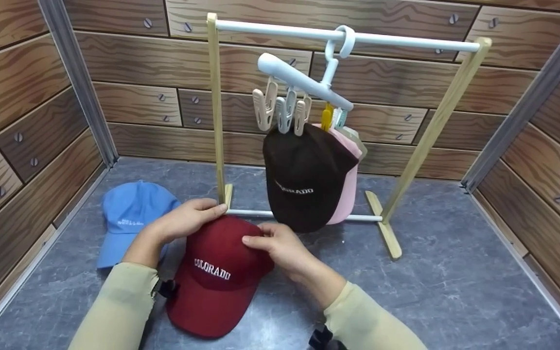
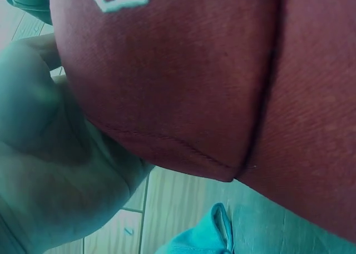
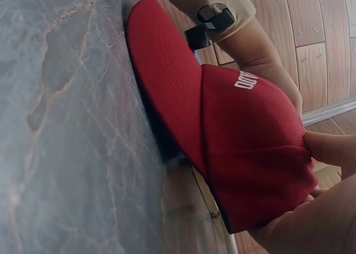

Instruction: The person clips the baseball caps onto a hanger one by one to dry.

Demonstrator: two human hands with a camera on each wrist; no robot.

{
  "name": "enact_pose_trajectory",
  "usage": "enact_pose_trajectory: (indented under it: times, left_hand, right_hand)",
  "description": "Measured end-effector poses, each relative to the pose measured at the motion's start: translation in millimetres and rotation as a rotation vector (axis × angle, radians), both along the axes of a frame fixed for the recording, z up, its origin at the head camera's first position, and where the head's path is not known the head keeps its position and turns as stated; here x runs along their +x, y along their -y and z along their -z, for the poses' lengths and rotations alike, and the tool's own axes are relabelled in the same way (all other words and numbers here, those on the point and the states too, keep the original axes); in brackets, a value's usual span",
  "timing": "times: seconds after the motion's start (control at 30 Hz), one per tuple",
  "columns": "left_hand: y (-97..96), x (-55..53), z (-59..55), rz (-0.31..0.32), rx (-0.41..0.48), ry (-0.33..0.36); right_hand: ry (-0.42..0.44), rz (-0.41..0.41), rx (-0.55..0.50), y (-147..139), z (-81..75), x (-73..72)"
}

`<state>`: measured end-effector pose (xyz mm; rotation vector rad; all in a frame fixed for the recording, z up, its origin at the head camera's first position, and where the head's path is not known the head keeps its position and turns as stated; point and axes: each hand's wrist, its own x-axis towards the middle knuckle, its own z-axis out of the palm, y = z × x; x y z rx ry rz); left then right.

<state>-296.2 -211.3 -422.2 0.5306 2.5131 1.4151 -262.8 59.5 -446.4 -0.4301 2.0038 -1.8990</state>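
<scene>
A dark red baseball cap (image 1: 221,262) with white "COLORADO" lettering is held up between both hands, brim pointing down toward me. My left hand (image 1: 187,218) grips the upper left of its crown; the fingers behind the cap are hidden. On the right side of the crown, my right hand (image 1: 282,248) pinches the fabric, thumb in front. The right wrist view shows the red cap (image 3: 250,148) side-on above the grey surface, and the left wrist view shows its crown (image 2: 178,87) close up beside the left palm (image 2: 61,170).
Behind stands a wooden rack (image 1: 214,112) with a white top bar (image 1: 406,43). A white hanger (image 1: 304,82) on it carries clothespins (image 1: 285,114), a black cap (image 1: 304,175), a pink cap (image 1: 350,194) and a greyish one. A blue cap (image 1: 134,209) lies at left.
</scene>
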Motion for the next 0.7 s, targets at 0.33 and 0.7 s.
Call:
enact_pose_trajectory:
  times: [0.33,0.7]
  left_hand:
    - [0.9,3.2,-7.3,0.012,0.076,0.017]
    - [1.8,5.0,-11.1,0.055,0.118,0.017]
  right_hand:
    - [-0.06,-0.038,0.005,-3.9,-13.7,3.7]
    - [-0.12,-0.049,0.033,-9.0,-25.9,7.0]
